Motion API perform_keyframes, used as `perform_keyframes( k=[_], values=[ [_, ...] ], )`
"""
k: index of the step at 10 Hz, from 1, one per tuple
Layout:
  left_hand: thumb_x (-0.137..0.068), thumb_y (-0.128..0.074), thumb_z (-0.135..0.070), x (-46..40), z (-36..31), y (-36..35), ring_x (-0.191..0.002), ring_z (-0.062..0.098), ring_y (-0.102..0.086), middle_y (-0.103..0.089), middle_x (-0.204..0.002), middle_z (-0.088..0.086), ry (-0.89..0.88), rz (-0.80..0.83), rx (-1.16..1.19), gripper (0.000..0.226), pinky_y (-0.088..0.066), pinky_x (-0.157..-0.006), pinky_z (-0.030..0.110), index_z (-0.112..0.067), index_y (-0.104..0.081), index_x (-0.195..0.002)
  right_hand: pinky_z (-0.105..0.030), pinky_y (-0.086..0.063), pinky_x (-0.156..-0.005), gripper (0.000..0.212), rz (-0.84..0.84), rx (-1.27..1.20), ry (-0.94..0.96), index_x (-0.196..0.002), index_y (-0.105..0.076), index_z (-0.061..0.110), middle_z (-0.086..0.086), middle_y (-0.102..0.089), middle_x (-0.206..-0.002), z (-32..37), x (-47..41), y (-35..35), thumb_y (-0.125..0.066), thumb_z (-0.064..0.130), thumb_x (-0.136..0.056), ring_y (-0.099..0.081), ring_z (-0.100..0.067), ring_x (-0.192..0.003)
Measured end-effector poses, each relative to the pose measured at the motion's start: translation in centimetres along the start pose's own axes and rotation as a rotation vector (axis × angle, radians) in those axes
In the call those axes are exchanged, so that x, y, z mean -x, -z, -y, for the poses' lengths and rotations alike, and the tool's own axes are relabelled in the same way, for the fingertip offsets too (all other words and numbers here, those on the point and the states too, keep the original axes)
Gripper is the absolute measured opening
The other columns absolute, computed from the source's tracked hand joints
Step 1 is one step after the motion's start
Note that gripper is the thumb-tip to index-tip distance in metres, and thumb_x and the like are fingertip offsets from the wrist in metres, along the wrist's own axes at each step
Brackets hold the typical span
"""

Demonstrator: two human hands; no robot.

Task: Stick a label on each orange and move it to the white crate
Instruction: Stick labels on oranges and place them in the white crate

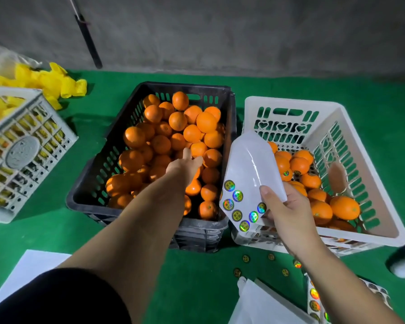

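Observation:
A black crate (pixel 98 174) in the middle holds a heap of oranges (pixel 177 121). My left hand (pixel 185 163) reaches into it with fingers extended over the oranges; it grips nothing. My right hand (pixel 283 208) holds a white label sheet (pixel 248 169) with several holographic round labels (pixel 237 195) at its lower end, above the gap between the crates. The white crate (pixel 365 164) on the right contains several oranges (pixel 344 207), some with labels on them.
A grey crate (pixel 26 150) with yellow foam nets stands at left, more yellow nets (pixel 56 83) behind it. Loose labels (pixel 246 258) lie on the green mat near me, beside white sheets (pixel 262 302) and a label strip (pixel 313 298). A dark pole (pixel 89 40) leans on the wall.

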State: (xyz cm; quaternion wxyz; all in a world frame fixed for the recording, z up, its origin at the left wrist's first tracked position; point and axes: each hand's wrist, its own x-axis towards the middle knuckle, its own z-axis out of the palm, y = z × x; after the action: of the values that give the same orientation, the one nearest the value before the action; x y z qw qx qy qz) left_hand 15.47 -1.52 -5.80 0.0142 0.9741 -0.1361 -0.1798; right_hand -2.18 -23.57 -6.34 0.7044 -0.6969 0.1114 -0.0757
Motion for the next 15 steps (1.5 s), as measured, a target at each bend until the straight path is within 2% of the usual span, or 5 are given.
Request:
perform_keyframes(
  k=[3, 6, 10, 13, 15],
  values=[
    [-0.085, -0.082, -0.057, 9.7, -0.8, 2.4, -0.114, 0.022, -0.073, -0.078, -0.114, 0.002, -0.098, -0.438, 1.393, 0.052, -0.063, -0.095, 0.038, -0.021, -0.069, -0.121, -0.043, -0.064, -0.075, 0.020, 0.002, -0.100, -0.024, -0.118, -0.074, 0.040, -0.003, -0.079, -0.115, 0.7, 0.3, -0.2, -0.064, 0.029, -0.104, -0.078, -0.029, -0.101],
    [-0.071, -0.087, -0.067, 23.9, -6.6, -3.3, -0.153, 0.019, -0.040, -0.050, -0.161, -0.001, -0.385, -0.069, 2.179, 0.095, -0.033, -0.123, 0.030, -0.022, -0.057, -0.148, -0.038, -0.062, -0.090, 0.038, 0.051, -0.541, -0.112, -0.137, -0.066, 0.019, -0.010, -0.070, -0.136, 2.5, 4.3, 0.2, -0.063, 0.021, -0.100, -0.069, -0.028, -0.123],
    [-0.081, -0.085, -0.052, 25.7, -8.8, -2.6, -0.155, 0.036, -0.037, -0.040, -0.166, 0.015, -0.531, 0.016, 2.096, 0.108, -0.029, -0.127, 0.055, -0.005, -0.031, -0.162, -0.028, -0.052, -0.050, 0.035, -0.060, -0.134, 0.045, -0.120, -0.076, 0.030, -0.009, -0.079, -0.098, 5.4, 10.6, 2.6, -0.071, 0.041, -0.087, -0.063, -0.023, -0.066],
    [-0.069, -0.084, -0.018, 25.5, -9.2, -4.4, -0.120, 0.049, -0.064, -0.067, -0.131, 0.024, -0.300, -0.219, 2.006, 0.072, -0.057, -0.099, 0.049, -0.015, -0.051, -0.132, -0.016, -0.050, -0.087, 0.076, -0.283, 0.193, 0.011, -0.147, -0.041, 0.030, -0.004, -0.059, -0.135, 3.8, 11.9, 2.3, -0.085, 0.014, -0.086, -0.060, -0.017, -0.112],
    [-0.071, -0.087, -0.019, 26.4, -9.0, -4.5, -0.101, 0.019, -0.073, -0.067, -0.124, -0.010, -0.418, -0.312, 1.758, 0.076, -0.060, -0.081, 0.031, -0.038, -0.052, -0.136, -0.029, -0.023, -0.113, 0.044, -0.300, 0.767, 0.750, -0.137, -0.061, 0.025, -0.010, -0.045, -0.139, 6.8, 13.1, 1.7, -0.071, 0.026, -0.094, -0.043, -0.033, -0.130]
  ],
)
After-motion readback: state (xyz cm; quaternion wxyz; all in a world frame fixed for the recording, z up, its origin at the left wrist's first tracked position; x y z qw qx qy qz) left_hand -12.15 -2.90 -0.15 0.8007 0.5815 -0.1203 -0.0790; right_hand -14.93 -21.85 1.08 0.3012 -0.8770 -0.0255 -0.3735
